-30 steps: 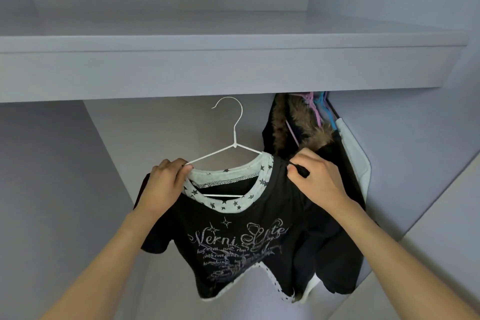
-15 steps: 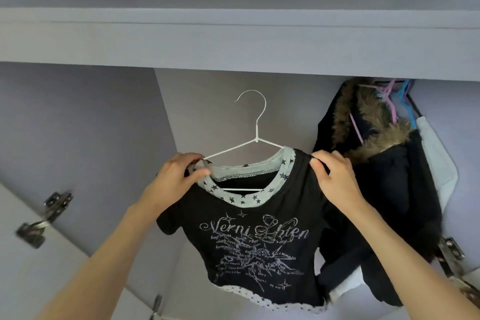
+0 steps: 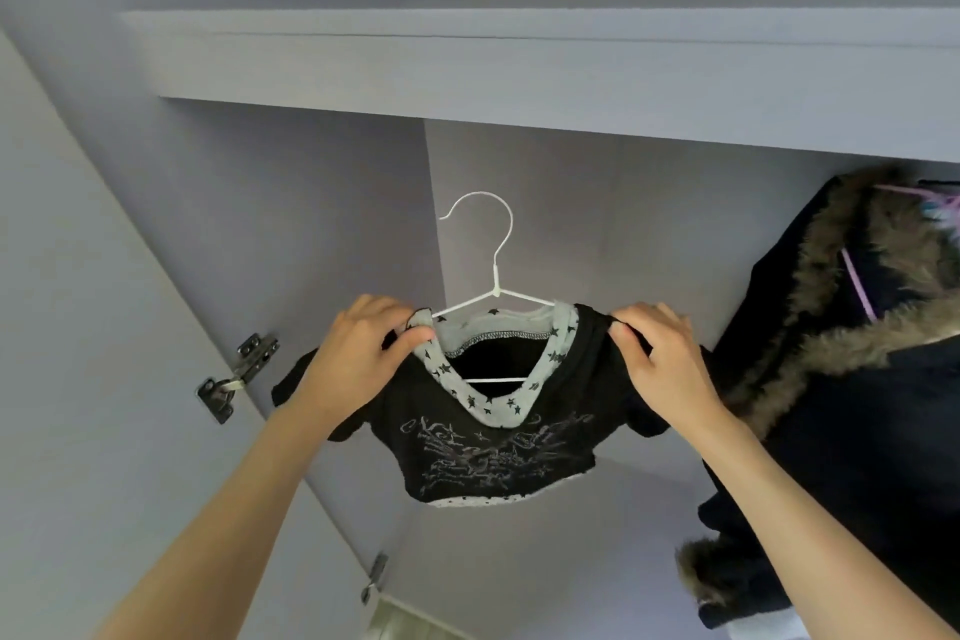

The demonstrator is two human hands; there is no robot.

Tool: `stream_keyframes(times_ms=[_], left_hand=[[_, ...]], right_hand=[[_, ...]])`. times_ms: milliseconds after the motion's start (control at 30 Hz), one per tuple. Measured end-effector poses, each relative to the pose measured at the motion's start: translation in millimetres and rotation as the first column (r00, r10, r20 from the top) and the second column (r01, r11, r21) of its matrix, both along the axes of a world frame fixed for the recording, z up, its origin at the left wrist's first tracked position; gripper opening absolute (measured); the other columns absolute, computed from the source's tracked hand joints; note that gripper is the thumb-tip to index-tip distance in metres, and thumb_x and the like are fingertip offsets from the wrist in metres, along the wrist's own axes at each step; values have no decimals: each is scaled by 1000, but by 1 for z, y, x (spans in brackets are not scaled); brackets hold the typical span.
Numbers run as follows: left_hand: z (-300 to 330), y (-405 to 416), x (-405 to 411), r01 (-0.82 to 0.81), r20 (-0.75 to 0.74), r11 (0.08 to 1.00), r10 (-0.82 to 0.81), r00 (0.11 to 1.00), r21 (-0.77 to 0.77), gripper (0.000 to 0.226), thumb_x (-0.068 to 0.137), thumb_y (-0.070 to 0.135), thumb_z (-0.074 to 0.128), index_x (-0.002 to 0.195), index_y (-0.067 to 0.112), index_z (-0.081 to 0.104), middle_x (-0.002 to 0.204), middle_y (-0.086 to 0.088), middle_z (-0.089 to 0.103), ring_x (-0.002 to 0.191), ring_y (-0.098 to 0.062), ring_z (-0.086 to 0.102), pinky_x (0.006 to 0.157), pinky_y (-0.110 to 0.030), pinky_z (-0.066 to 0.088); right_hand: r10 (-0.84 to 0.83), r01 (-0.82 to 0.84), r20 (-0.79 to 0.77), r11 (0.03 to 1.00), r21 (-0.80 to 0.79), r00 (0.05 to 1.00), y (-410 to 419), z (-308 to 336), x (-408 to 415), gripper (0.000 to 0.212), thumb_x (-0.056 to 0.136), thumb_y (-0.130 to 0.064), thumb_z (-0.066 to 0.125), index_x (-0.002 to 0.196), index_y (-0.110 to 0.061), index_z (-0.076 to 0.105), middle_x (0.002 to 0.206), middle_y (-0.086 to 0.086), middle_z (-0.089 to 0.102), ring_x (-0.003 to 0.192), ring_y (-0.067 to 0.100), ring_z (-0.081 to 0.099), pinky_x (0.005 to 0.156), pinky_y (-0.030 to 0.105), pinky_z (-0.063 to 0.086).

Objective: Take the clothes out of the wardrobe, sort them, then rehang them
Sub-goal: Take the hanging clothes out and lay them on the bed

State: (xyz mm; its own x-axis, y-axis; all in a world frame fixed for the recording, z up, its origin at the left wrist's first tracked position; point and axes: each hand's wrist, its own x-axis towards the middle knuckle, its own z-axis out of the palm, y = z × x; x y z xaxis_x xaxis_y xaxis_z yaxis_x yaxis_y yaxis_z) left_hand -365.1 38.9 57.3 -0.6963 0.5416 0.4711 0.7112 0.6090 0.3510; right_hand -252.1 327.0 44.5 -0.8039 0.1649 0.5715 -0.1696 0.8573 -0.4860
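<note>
Clothes under inspection: one black T-shirt (image 3: 488, 437) with a star-print collar, mounted on a white wire hanger (image 3: 493, 276), held at centre frame in front of the open wardrobe. I have my left hand (image 3: 363, 353) pinching the shirt's left shoulder and collar edge against the hanger arm, and my right hand (image 3: 660, 359) pinching the fabric at the other shoulder; both are closed on the garment, neither is free. The hanger hook sits just below the shelf (image 3: 519, 68) that spans the upper frame, in open air and caught on nothing I can see; the rail itself is hidden from me. At right frame a dark fur-trimmed coat (image 3: 841, 379) hangs inside, with coloured hangers (image 3: 935, 208) showing at its top, so I judge rehanging is under way, with at least that coat already up and this shirt not yet hooked. How many garments remain outside I cannot tell. Against the frame half a second back, the view has tilted upward and swung left: the coat has shifted to the right edge, the door hinge (image 3: 236, 374) at left sits higher, the shirt hem looks foreshortened, and the grips are unchanged.
</note>
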Motion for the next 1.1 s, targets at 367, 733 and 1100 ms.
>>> stream_keyframes(times_ms=[367,733,1100], left_hand=[[-25,-73,55,-321,-76,945,325,942,68,35,96,40,40,71,17,49,60,4,47,53,-14,44,56,-27,32],[-45,-144,187,-648,-62,746,662,747,151,50,97,51,31,64,14,43,54,10,35,50,-22,36,59,-34,31],[-55,-241,382,-958,-21,285,958,284,39,51,86,57,37,98,16,65,93,3,66,90,-21,56,83,-26,27]], right_hand=[[69,-78,-60,984,-163,996,-30,-8,-16,12,88,-3,57,91,2,68,83,-2,58,80,27,55,72,33,44],[584,-607,169,780,155,794,-138,-7,6,46,89,-43,38,110,-14,65,101,-6,66,94,8,51,87,26,33],[794,-801,103,597,46,599,-306,-19,70,18,95,-25,48,85,-14,59,71,-17,51,61,1,41,70,24,21]])
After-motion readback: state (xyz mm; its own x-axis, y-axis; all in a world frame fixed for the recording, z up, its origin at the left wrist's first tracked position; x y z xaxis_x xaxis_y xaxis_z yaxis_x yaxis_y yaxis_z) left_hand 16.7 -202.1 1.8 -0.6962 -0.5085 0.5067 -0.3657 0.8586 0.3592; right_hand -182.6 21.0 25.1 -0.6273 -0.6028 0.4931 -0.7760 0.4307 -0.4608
